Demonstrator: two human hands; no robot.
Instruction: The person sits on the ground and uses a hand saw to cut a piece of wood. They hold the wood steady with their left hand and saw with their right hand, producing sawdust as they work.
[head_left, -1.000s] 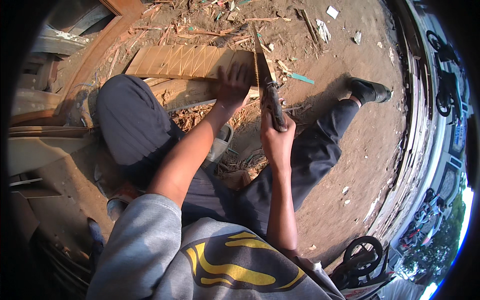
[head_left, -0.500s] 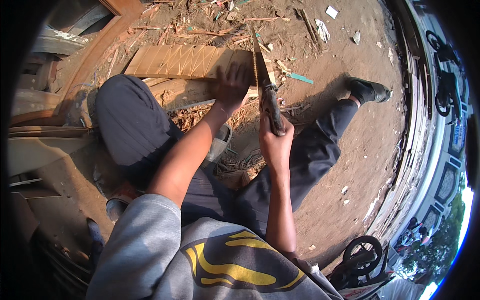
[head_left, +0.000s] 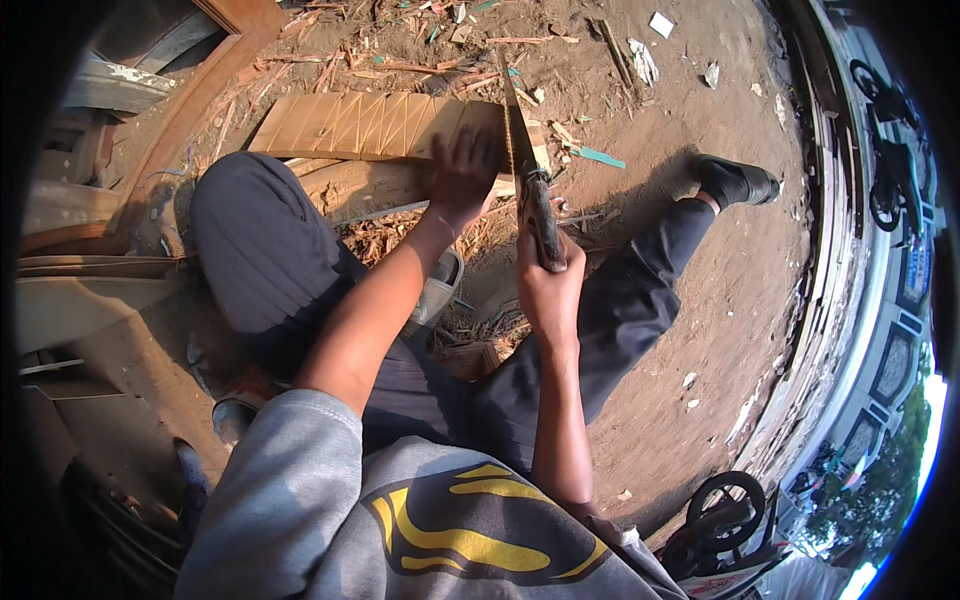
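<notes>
A flat wooden board (head_left: 335, 125) with zigzag lines across its face lies ahead of me, on top of a thicker piece of timber (head_left: 365, 190). My left hand (head_left: 466, 180) rests flat on the board's right part with its fingers spread. Just right of those fingers, a handsaw (head_left: 540, 210) crosses the board near its right end, its narrow blade pointing away from me. My right hand (head_left: 552, 290) is wrapped round the saw's dark, worn handle. Shadow on the board beside the blade hides how deep any cut goes.
Wood scraps and shavings (head_left: 400, 235) litter the dirt around the board. A brown wooden frame (head_left: 165, 140) stands at the left. My bent left leg (head_left: 265, 230) is near the board, and my right leg (head_left: 630, 290) stretches out to the right. A green strip (head_left: 600, 157) lies beyond the saw.
The handsaw and my right hand have shifted very slightly to the left. My left hand stays in place on the board.
</notes>
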